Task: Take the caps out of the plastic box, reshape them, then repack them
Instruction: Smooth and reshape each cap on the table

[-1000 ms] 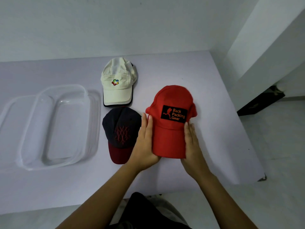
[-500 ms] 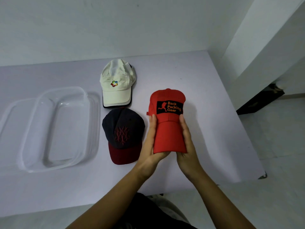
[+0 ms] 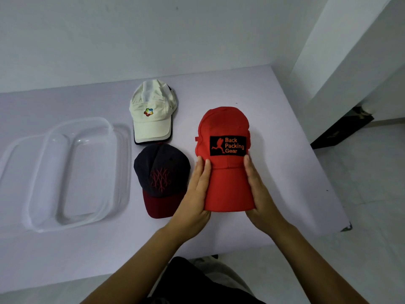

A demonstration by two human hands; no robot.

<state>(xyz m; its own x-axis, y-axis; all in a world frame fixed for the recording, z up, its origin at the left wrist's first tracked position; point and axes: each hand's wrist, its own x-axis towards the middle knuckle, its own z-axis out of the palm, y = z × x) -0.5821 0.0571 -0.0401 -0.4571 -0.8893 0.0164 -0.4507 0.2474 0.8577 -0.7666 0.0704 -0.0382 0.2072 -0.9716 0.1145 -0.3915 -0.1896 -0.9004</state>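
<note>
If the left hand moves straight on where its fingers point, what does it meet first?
Probably the crown of the red cap, at its left side, just ahead of the left hand; depth is unclear.

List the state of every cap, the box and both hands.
red cap: held by its brim, patch up
white cap: lying flat, untouched
dark cap: lying flat, brim toward the person
plastic box: open, empty
left hand: grips the brim's left side
right hand: grips the brim's right side
</note>
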